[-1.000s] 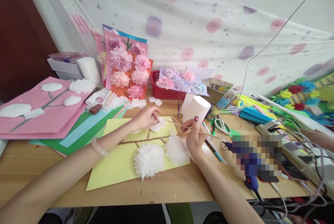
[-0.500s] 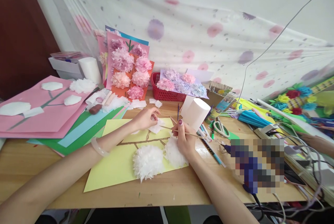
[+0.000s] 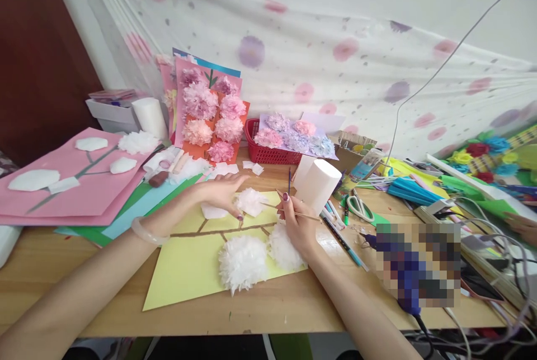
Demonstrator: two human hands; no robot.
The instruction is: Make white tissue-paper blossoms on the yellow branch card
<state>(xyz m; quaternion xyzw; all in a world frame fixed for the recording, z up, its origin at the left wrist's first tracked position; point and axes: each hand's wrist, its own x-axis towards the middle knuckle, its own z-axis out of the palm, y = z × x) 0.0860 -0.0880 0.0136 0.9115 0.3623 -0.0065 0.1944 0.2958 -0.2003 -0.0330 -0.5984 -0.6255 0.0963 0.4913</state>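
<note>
A yellow sheet (image 3: pixel 180 270) with a brown branch (image 3: pixel 188 233) across it lies on the table. Two fluffy white tissue flowers (image 3: pixel 243 264) sit along its lower side, one partly behind my right wrist. Over the upper part is my left hand (image 3: pixel 222 192), fingers spread and holding nothing, the thumb low by a smaller white tissue bunch (image 3: pixel 250 202). A flat white paper piece (image 3: pixel 213 211) shows under that hand. My right hand (image 3: pixel 300 226) pinches a thin wooden stick (image 3: pixel 308 216), its far end at the small bunch. A second stick end crosses near the fingertips.
A white paper roll (image 3: pixel 323 181) stands behind my right hand. Scissors (image 3: pixel 359 208), pens and a blurred-out patch with a blue tool (image 3: pixel 409 270) lie right. Pink sheets (image 3: pixel 100 192) are left; a red basket (image 3: pixel 272 154) is behind. Another person's hand (image 3: pixel 522 228) shows far right.
My left hand has opened from a pinch and shifted left, its thumb now lower. The small white bunch shows more fully. My right hand still holds the stick.
</note>
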